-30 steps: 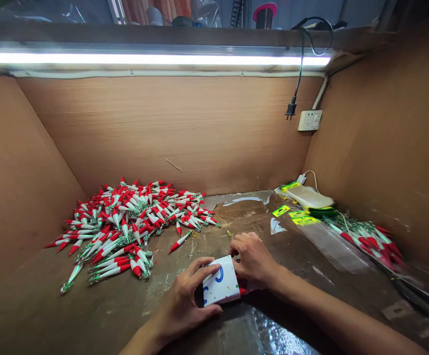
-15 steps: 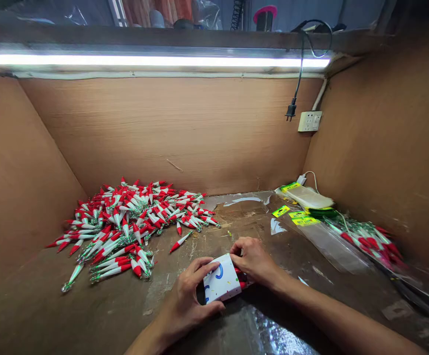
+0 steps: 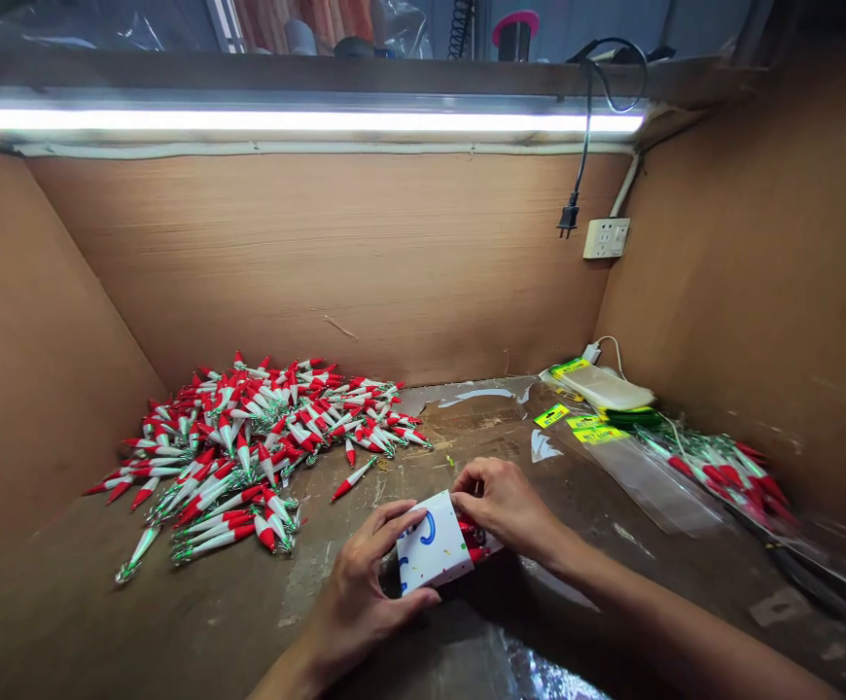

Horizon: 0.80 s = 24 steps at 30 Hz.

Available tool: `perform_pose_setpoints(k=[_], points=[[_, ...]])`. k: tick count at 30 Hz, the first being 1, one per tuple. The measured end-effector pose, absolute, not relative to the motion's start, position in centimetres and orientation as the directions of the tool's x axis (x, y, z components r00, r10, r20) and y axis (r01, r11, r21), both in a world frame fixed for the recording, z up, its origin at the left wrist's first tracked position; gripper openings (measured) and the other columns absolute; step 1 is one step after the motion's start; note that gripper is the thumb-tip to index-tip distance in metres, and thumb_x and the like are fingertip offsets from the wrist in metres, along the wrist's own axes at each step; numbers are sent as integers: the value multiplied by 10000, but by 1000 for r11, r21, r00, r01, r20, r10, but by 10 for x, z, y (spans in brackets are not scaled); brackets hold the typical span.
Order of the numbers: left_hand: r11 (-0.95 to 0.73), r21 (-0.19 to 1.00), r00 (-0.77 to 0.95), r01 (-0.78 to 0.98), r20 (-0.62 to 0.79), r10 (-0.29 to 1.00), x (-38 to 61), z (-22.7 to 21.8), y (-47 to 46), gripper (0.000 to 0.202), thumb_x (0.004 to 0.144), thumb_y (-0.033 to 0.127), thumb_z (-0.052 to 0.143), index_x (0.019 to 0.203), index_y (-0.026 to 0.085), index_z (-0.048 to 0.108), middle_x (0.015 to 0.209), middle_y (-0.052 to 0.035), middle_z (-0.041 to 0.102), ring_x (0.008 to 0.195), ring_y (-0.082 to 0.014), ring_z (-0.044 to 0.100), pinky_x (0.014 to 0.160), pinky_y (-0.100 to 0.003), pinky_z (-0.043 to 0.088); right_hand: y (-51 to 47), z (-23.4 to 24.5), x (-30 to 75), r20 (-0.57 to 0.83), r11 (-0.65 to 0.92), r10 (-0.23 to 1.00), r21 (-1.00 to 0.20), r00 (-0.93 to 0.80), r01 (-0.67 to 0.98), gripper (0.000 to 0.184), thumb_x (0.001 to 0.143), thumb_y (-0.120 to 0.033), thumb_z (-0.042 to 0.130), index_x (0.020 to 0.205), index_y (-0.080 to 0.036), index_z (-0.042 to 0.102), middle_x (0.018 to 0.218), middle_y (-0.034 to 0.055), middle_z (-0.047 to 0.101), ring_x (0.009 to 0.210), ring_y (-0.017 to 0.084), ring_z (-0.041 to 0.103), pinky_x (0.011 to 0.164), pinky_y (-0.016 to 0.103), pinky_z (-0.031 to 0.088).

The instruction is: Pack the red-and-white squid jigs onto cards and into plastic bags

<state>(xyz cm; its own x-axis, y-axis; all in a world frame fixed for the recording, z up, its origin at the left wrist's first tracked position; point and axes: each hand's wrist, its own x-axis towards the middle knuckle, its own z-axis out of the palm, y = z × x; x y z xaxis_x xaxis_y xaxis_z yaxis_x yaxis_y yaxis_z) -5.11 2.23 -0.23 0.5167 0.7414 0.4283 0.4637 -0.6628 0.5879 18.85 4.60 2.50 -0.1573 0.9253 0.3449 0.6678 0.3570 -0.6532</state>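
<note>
in the head view, the printed white packet (image 3: 432, 564) is low in the middle, above the brown table (image 3: 321, 622), between the two hands. the left hand (image 3: 369, 569) holds it: the thumb lies along the near edge, and the fingers reach over the far edge and upper face. the right hand (image 3: 507, 510) is at the right end of the packet, with thumb and forefinger bent close together at its upper corner; whether they pinch something there, one cannot tell. red pieces (image 3: 475, 552) show at this open end.

the packet looks like thin card, so it is probably light, rather stiff along its folds, but easy to crush on the flat face. its smooth surface may be a little slippery. a gentle hold at two opposite edges, as the left hand has, seems the best place. the red pieces perhaps are hard and could slide out, so the open end should not be tilted down. the pile of red-and-white lures (image 3: 269, 418) lies well apart, to the left
</note>
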Motion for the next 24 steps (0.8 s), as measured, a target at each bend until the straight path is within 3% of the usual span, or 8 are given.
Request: perform_pose_setpoints(k=[5, 8, 13, 24], points=[[-612, 724, 488, 317, 429, 760, -52, -3, 23, 697, 757, 403, 823, 1386, 319, 536, 1417, -102, 490, 1286, -314, 525, 1035, -423, 502, 37, 51, 200, 446, 420, 883, -613, -146, 669, 80, 797, -170, 729, 788, -246, 750, 843, 1, 684, 837, 166, 603, 751, 273, 415], [-603, 738, 489, 301, 424, 763, -52, -6, 24, 710, 750, 394, 830, 1389, 317, 531, 1434, -102, 470, 1303, -323, 508, 1038, -427, 502, 32, 58, 202, 492, 481, 847, -544, -203, 687, 88, 798, -181, 755, 803, -269, 750, 838, -11, 666, 857, 167, 575, 751, 279, 398], [-633, 672, 501, 385, 424, 755, -52, -7, 24, 726, 746, 373, 837, 1395, 336, 514, 1435, -95, 468, 1305, -319, 506, 1039, -434, 501, 27, 58, 200, 537, 518, 804, -425, -255, 742, 103, 784, -190, 780, 806, -284, 743, 841, -26, 662, 853, 168, 541, 755, 306, 353], [-695, 464, 479, 549, 506, 717, -47, -4, 18, 761, 742, 370, 838, 1414, 347, 481, 1409, -93, 504, 1271, -316, 541, 1027, -448, 507, 28, 51, 188, 577, 495, 774, -299, -259, 816, 76, 888, -266, 690, 828, -258, 737, 861, 7, 662, 859, 179, 545, 825, 350, 327]])
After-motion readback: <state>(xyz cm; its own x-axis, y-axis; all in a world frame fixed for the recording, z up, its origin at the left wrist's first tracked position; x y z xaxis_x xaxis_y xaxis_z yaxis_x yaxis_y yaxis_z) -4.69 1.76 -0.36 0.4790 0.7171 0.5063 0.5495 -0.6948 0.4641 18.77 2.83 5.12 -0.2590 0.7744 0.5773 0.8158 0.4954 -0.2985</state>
